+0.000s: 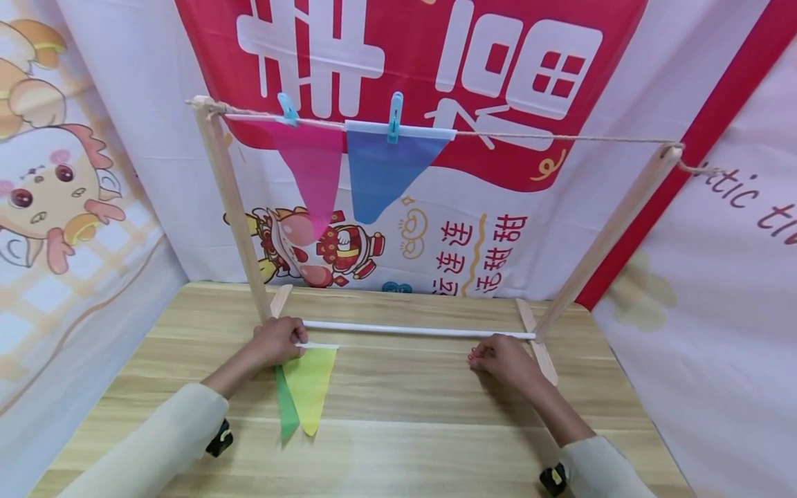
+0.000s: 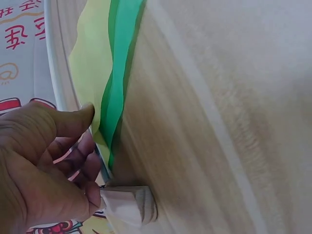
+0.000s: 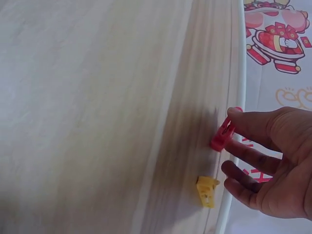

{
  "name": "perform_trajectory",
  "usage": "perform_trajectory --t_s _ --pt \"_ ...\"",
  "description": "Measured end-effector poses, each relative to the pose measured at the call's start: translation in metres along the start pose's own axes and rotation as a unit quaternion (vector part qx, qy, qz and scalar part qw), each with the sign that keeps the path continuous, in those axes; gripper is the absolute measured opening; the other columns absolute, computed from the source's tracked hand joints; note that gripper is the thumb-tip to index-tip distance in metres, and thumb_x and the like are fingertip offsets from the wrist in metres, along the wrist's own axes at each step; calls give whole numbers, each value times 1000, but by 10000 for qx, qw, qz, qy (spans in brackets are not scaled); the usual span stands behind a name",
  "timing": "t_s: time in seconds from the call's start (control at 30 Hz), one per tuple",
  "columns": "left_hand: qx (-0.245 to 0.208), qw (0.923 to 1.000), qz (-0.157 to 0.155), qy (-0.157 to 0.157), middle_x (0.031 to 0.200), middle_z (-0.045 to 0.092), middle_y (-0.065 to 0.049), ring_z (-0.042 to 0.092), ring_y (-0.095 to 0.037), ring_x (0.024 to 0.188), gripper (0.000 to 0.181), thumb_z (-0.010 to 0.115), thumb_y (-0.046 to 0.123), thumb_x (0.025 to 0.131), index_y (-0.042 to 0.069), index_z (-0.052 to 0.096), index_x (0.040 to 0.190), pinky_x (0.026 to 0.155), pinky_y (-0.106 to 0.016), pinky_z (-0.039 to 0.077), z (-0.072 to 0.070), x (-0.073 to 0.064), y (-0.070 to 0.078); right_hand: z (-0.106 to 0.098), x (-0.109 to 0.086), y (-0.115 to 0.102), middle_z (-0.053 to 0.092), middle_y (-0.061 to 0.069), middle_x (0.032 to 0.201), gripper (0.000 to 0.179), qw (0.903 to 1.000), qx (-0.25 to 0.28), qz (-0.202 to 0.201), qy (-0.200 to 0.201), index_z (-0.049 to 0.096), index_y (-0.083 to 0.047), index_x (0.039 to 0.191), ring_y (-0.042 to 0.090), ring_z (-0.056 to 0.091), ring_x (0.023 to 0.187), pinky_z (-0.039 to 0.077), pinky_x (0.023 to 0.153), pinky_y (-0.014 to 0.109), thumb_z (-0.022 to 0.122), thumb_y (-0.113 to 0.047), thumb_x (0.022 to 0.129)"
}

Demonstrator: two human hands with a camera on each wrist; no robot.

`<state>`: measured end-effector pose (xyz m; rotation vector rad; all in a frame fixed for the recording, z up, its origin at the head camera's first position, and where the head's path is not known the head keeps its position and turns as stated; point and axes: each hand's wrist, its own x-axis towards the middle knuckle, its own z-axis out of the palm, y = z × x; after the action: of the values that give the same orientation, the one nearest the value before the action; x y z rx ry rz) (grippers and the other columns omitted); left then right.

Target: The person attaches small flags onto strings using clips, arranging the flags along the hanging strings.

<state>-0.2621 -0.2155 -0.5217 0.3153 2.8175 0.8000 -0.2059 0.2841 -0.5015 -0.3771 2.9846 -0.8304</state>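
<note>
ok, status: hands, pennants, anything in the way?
Left hand pinching yellow pennant, green pennant partly beneath. Right hand pinching red clip. Pink pennant, blue pennant clipped to string. Yellow clip close by; no obvious obstruction.

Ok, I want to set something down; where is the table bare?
The table is bare from the yellow flag across to the right hand, in front of the rod. It is crowded at the left hand, by the green flag, and at the right hand, which holds the red clip near the yellow clip.
</note>
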Motion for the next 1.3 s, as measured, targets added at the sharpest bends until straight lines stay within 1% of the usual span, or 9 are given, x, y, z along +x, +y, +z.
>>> perform_trajectory --t_s 0.07,0.17,0.33,0.5,0.67,0.8,0.93,1.17,1.3 --pt "92 9999 -9 -101 91 70 -1 57 -30 98 14 85 12 92 19 73 96 98 -56 37 2 4 -3 0 2 -3 81 -3 88 12 10000 68 64 10 83 -15 90 9 66 84 56 80 32 90 -21 98" --pt "273 9993 122 -203 93 69 -3 56 -32 97 14 82 11 92 18 71 97 98 -61 37 5 10 -8 1 4 -5 82 -5 95 10 9997 140 170 47 83 -18 92 10 68 90 56 85 33 90 -21 98" --pt "520 9982 284 -118 98 66 -6 54 -35 100 14 77 10 89 19 68 96 99 -65 38 11 14 -12 3 6 -5 85 -2 104 3 9993 350 36 151 84 -16 99 13 73 99 59 91 35 87 -18 99" --pt "690 9964 476 120 98 65 -5 54 -35 100 16 76 8 91 22 67 93 104 -70 37 12 5 -3 1 6 -8 87 1 109 3 9980 542 -122 305 84 -15 101 19 78 107 63 99 45 85 -18 101" --pt "807 9950 551 204 97 66 -4 55 -32 95 14 76 8 97 19 69 96 99 -64 36 5 -9 14 0 6 -12 87 2 111 5 9964 708 -248 391 84 -15 102 25 80 114 62 108 57 82 -20 105" --pt "979 9928 655 232 94 66 -3 56 -29 92 13 75 5 100 16 70 98 97 -59 37 0 -18 26 0 6 -14 87 1 107 9 9946 936 -248 385 82 -14 103 19 80 104 66 98 43 82 -22 106" --pt "1250 9878 857 348 95 67 -1 59 -26 91 16 77 4 100 18 70 100 94 -54 40 5 -18 24 1 5 -14 86 0 103 7 9934 1052 -232 391 82 -14 102 14 78 98 64 88 28 82 -19 106" --pt "1193 9863 1016 517 97 72 -4 63 -29 93 23 79 -4 93 16 73 102 90 -53 40 9 -14 20 1 4 -15 86 0 104 8 9938 1032 -163 369 81 -14 102 15 79 101 65 93 33 82 -21 105" --pt "1103 9865 1151 378 93 69 -1 59 -27 91 26 77 -5 92 19 70 98 89 -53 38 11 -7 13 1 4 -16 86 0 104 7 9937 1053 -161 350 82 -14 103 16 79 102 65 93 34 82 -20 105"
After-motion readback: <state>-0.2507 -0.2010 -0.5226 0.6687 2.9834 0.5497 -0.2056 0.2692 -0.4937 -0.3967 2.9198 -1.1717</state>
